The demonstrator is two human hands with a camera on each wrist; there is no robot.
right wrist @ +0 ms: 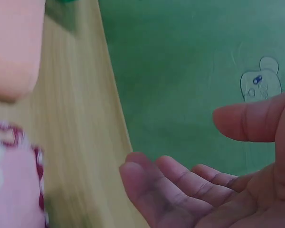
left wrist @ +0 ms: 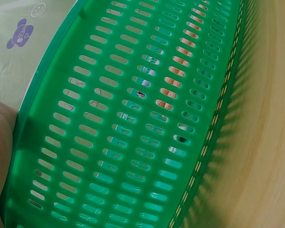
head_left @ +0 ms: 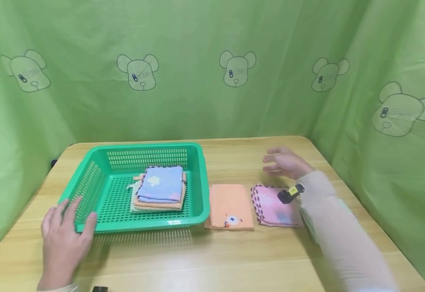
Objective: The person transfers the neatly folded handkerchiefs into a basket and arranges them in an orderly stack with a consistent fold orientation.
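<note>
Head view: the right hand [head_left: 285, 163] has its grip spread, pink cloth [head_left: 271, 207] at its 6 o'clock; its sleeve [head_left: 344, 239] could rub and mess it. Left hand [head_left: 65, 234], grip spread at 8 o'clock of the basket [head_left: 143, 226], could shove it.

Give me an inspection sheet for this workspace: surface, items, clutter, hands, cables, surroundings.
Surface: wood-look table, lit, with shadow under the basket's near side.
Items: green basket holding a cloth stack, blue on top; right of it, folded orange cloth, pink cloth and pale green cloth, partly hidden by the forearm.
Clutter: black object, cut off at the head view's bottom edge.
Grips: left grip at the basket's near-left corner; right grip beyond the pink cloth, holding nothing.
Cables: nothing seen.
Surroundings: green curtain with animal-head prints.
</note>
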